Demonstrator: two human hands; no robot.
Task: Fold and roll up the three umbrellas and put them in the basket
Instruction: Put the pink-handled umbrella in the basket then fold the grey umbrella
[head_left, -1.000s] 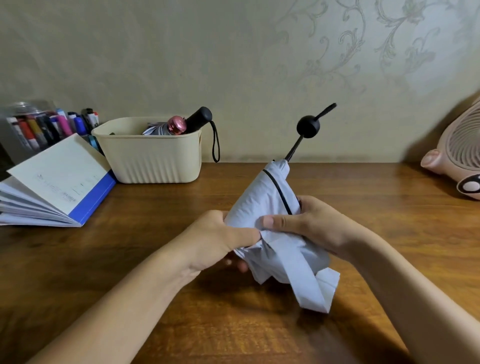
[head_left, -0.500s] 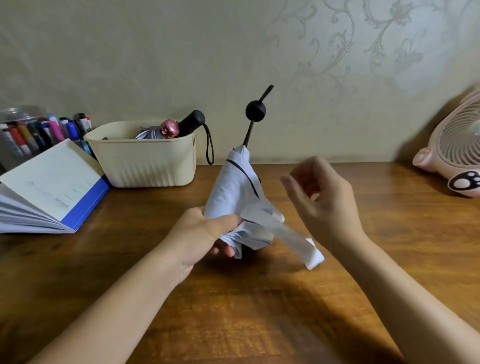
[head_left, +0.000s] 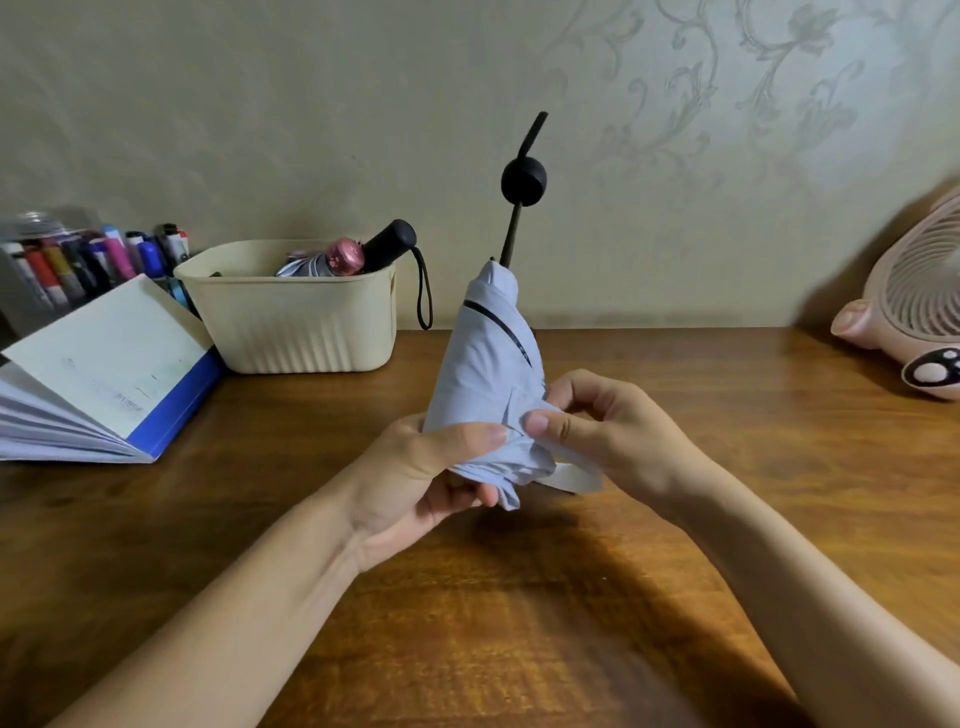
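Right hand (head_left: 613, 436) back on the pale blue umbrella (head_left: 483, 364), grip pinching its loose folds, left hand (head_left: 410, 478) grip clamped round the bunched canopy, umbrella upright above the surface (head_left: 156, 545), right of the basket (head_left: 301, 332).

Left hand (head_left: 415, 475) curled, gripping; right hand (head_left: 610, 431) pinching.

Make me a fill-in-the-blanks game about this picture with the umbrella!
Both the left hand and right hand hold the ____. An open ____ lies left of the basket. The fan at the right is ____.
Missing words: umbrella, book, pink.
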